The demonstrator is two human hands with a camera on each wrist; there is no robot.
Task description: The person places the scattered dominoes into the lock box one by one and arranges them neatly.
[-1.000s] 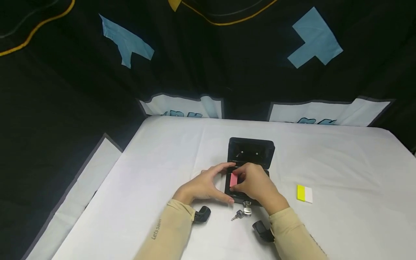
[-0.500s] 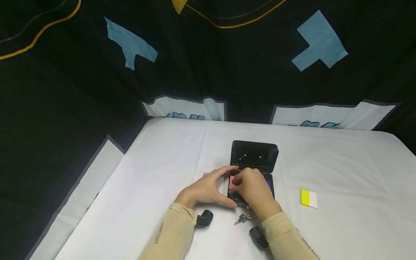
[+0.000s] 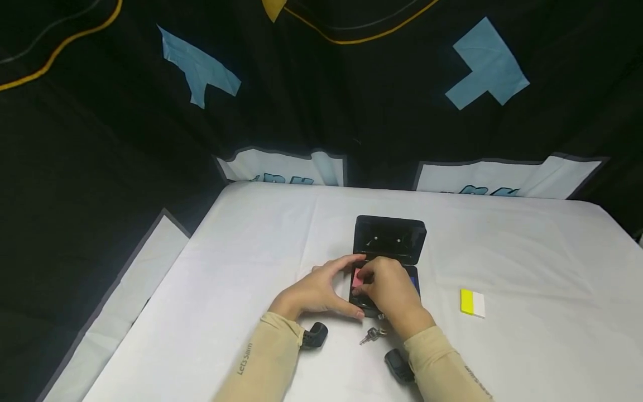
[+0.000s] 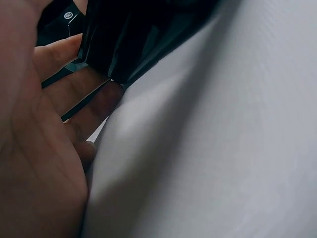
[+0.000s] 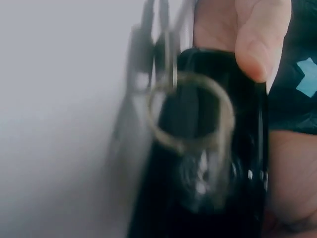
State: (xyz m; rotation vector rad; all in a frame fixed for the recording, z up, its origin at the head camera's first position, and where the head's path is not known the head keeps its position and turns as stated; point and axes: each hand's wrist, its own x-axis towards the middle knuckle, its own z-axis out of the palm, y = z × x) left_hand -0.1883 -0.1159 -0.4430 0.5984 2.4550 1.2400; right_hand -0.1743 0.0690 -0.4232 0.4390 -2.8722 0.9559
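Note:
A small black lock box [image 3: 389,240] stands on the white table with its lid raised. My left hand [image 3: 317,290] holds the box's left end, thumb at the front corner and index finger by the back edge. In the left wrist view its fingers [image 4: 74,94] lie against the dark box wall. Inside the box at the left is a small flat pink block [image 3: 357,277], pinched between the thumb and fingers of my right hand [image 3: 394,290]. Something blue [image 3: 414,282] shows inside at the right. Keys [image 3: 370,335] on a ring [image 5: 190,146] hang at the front lock.
A small yellow and white block [image 3: 473,303] lies on the white cloth [image 3: 527,346] to the right of the box. Black wrist devices [image 3: 315,335] sit below both hands. A dark curtain [image 3: 321,100] hangs behind the table.
My right hand has shifted slightly, and the pink block now lies lower and further left in the box. Blue has come into sight at the box's right. The left hand keeps its hold.

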